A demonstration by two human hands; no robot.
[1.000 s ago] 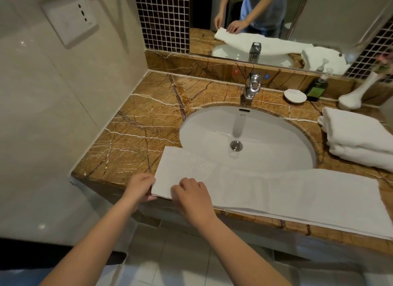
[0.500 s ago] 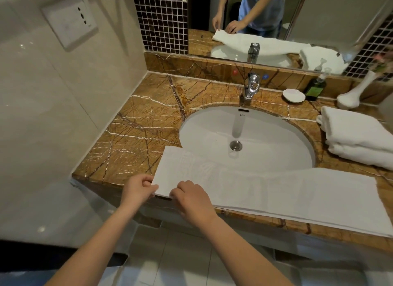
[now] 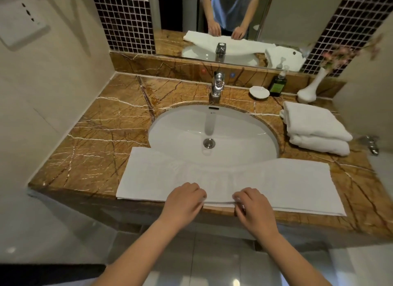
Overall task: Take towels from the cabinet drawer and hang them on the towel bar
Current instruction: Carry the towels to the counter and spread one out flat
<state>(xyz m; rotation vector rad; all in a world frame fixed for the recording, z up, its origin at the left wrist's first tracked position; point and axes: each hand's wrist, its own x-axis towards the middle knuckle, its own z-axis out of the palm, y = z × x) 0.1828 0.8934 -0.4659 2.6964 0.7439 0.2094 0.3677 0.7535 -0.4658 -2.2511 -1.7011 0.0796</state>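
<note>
Marble counter, towel overlapping sink, left hand and right hand pinching it

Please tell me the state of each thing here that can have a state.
flat towel, spread along the counter front, partly covering the sink
left hand, pinches the flat towel's near edge
right hand, pinches the same edge
folded towels, stacked at the right
faucet, no water running
soap bottle, upright
vase, upright
</note>
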